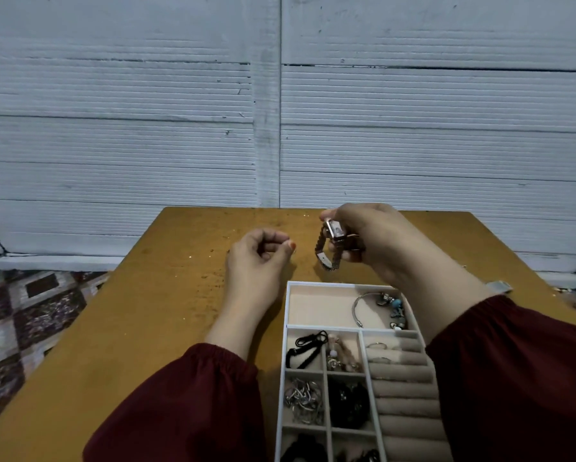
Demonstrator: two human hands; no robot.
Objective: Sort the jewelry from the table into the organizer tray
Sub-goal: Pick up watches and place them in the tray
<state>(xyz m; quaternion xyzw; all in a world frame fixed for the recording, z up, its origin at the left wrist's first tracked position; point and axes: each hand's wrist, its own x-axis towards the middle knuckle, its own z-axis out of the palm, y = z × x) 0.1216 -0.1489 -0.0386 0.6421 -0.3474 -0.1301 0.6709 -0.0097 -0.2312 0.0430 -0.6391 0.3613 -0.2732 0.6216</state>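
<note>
The tray (320,284), lower centre-right, already holds a bangle (356,310) and other pieces in most compartments. Above its far edge the right hand (373,241) grips a metal watch (328,248), not yet placed. The left hand (260,258) is curled; I cannot tell whether it pinches anything.

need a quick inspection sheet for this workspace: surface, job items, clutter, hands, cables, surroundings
surface: wooden table, orange-brown, scuffed and speckled
job's things: organizer tray at the near right; charm bangle in its far compartment; black cord and silver hoops in small compartments; metal watch held above the table beyond the tray
clutter: small grey object at the table's right edge, kind unclear
grippers: right hand grips the watch; left hand has curled fingers, thumb to fingertip, and whether it pinches anything cannot be told
cables: nothing seen
surroundings: ribbed white wall behind; patterned rug on the left
</note>
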